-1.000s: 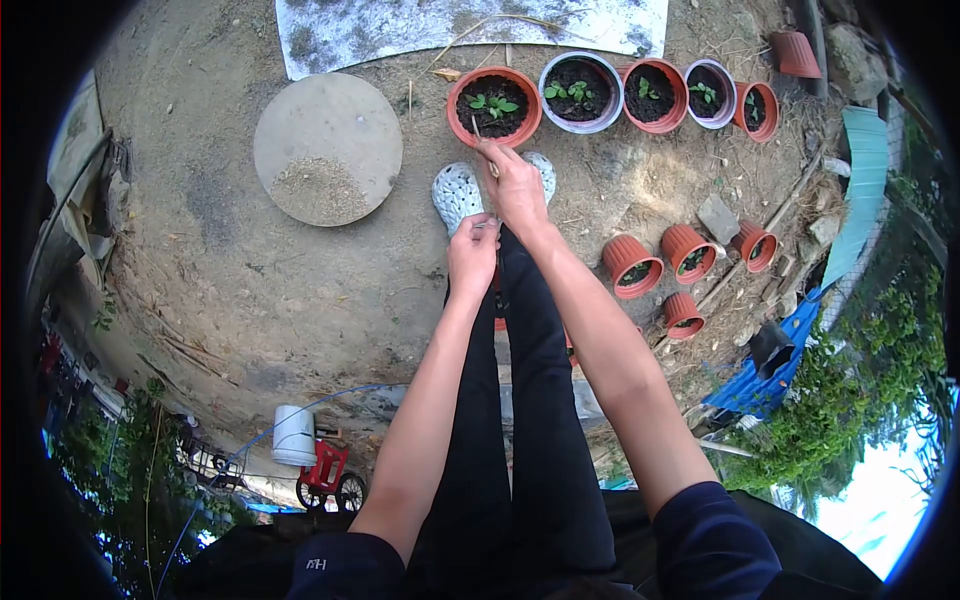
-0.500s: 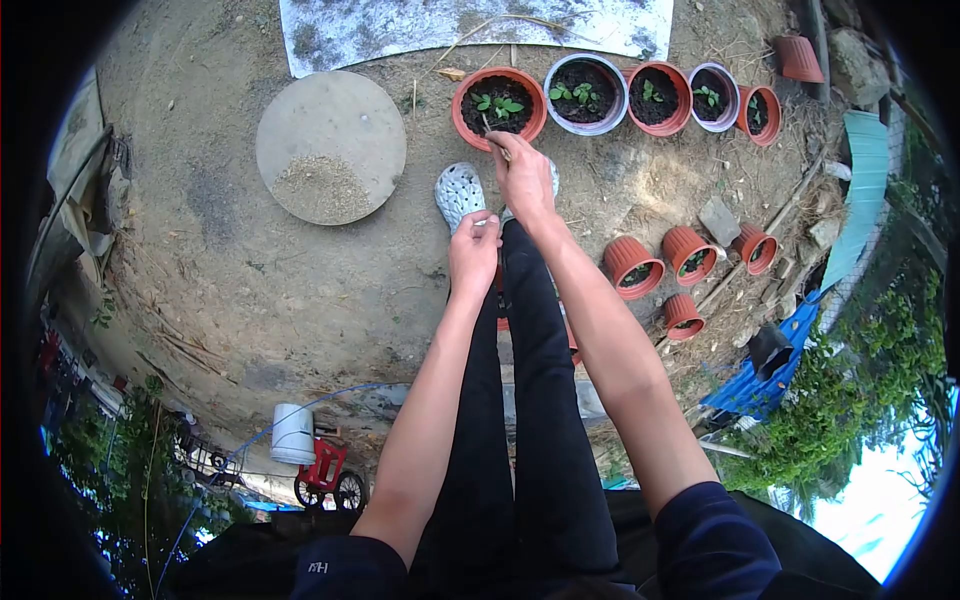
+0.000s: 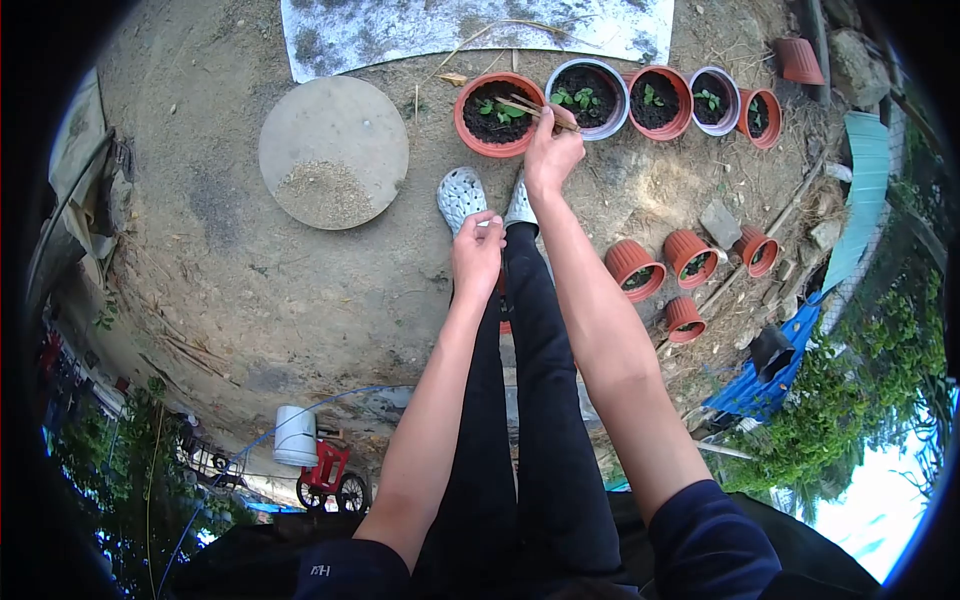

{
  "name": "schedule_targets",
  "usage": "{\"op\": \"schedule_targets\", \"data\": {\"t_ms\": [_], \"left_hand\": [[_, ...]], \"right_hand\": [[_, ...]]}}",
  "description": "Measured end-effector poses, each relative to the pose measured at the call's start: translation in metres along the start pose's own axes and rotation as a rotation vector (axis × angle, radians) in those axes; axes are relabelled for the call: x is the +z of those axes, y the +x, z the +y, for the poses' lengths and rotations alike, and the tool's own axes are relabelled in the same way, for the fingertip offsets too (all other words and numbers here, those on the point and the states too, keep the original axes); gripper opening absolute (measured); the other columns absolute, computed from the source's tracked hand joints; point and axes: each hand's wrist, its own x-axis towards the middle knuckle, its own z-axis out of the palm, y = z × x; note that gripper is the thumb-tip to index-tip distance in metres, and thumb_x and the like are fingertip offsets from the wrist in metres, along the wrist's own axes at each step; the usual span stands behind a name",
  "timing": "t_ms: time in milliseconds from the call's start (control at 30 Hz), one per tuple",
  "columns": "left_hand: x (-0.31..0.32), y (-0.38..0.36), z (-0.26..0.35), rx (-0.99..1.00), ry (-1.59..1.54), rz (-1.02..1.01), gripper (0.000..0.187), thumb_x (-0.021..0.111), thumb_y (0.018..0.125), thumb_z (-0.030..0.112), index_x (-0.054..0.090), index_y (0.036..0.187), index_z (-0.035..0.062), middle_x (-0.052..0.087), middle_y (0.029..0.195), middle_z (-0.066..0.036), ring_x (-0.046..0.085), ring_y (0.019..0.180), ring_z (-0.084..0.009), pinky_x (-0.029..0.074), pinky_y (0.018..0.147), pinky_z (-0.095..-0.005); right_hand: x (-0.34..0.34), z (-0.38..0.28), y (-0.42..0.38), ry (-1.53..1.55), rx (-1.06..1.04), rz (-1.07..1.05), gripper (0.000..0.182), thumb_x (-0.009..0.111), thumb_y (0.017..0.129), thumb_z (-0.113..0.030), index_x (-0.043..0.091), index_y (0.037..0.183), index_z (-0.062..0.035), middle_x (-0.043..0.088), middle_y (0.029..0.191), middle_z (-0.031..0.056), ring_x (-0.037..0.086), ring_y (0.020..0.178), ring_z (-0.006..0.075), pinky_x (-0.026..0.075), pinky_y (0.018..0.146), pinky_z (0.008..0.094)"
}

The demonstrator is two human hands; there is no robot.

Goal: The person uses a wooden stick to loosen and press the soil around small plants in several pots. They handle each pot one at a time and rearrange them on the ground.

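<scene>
My right hand [image 3: 555, 158] grips a pair of thin wooden sticks that look like chopsticks [image 3: 535, 108], their tips over the nearest terracotta-coloured pot [image 3: 464, 130]. Dark soil and a small green seedling [image 3: 507, 112] fill that pot. My left hand [image 3: 477, 250] is held lower, above the white clogs [image 3: 460, 195] on my feet, with its fingers curled together. Something small and whitish shows at its fingertips, too small to name.
To the right, a white-rimmed pot [image 3: 618, 122] and several other seedling pots continue the row. More orange pots [image 3: 632, 262] lie tilted below them. A round slab [image 3: 335, 125] with a gritty heap stands left, and a whitish sheet [image 3: 400, 40] lies beyond.
My right hand has moved right and slightly up from the pot's near rim, and the sticks now slant across its right side. My left hand stays nearly where it was.
</scene>
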Motion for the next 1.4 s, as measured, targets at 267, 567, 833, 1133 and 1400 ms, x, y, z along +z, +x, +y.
{"op": "schedule_targets", "data": {"t_ms": [267, 567, 833, 1133, 1400], "left_hand": [[0.002, 0.000, 0.000, 0.011, 0.014, -0.002, 0.035, 0.066, 0.105, 0.026, 0.066, 0.127, -0.0015, 0.075, 0.091, -0.013, 0.073, 0.081, -0.0185, 0.057, 0.076, -0.0338], [0.008, -0.004, 0.003, 0.015, 0.012, -0.002, 0.032, 0.065, 0.105, 0.023, 0.066, 0.127, -0.0015, 0.075, 0.090, -0.013, 0.073, 0.081, -0.0178, 0.056, 0.076, -0.0337], [0.004, -0.015, 0.012, 0.032, 0.033, 0.021, 0.031, 0.065, 0.106, 0.024, 0.067, 0.125, -0.0013, 0.075, 0.089, -0.011, 0.071, 0.081, -0.0158, 0.055, 0.076, -0.0316], [-0.035, -0.052, 0.061, 0.091, 0.048, 0.046, 0.034, 0.065, 0.107, 0.026, 0.064, 0.130, 0.0011, 0.074, 0.097, -0.008, 0.069, 0.083, -0.0134, 0.053, 0.073, -0.0279], [-0.061, -0.071, 0.152, 0.213, 0.047, 0.115, 0.024, 0.068, 0.105, 0.020, 0.066, 0.112, -0.0036, 0.062, 0.071, -0.002, 0.058, 0.061, -0.0081, 0.055, 0.064, -0.0285]], "right_hand": [[0.002, -0.010, -0.024, -0.050, -0.066, 0.049, 0.022, 0.063, 0.102, -0.014, 0.074, 0.113, 0.0020, 0.078, 0.101, 0.0223, 0.077, 0.093, 0.0342, 0.058, 0.084, 0.0416], [0.015, -0.015, -0.024, 0.074, -0.042, 0.049, 0.022, 0.063, 0.104, -0.015, 0.074, 0.113, 0.0022, 0.078, 0.102, 0.0215, 0.078, 0.097, 0.0324, 0.058, 0.086, 0.0403], [-0.020, -0.025, -0.020, -0.049, -0.023, 0.045, 0.023, 0.066, 0.103, -0.020, 0.075, 0.114, -0.0015, 0.078, 0.102, 0.0209, 0.078, 0.097, 0.0340, 0.058, 0.085, 0.0419], [-0.083, -0.021, -0.018, -0.174, -0.012, -0.248, 0.023, 0.070, 0.100, -0.022, 0.077, 0.110, -0.0028, 0.077, 0.098, 0.0233, 0.077, 0.095, 0.0355, 0.058, 0.082, 0.0417], [-0.107, -0.014, 0.028, 0.191, 0.602, 0.049, 0.023, 0.070, 0.101, -0.016, 0.073, 0.113, 0.0034, 0.078, 0.099, 0.0167, 0.079, 0.089, 0.0287, 0.064, 0.075, 0.0369]]}}
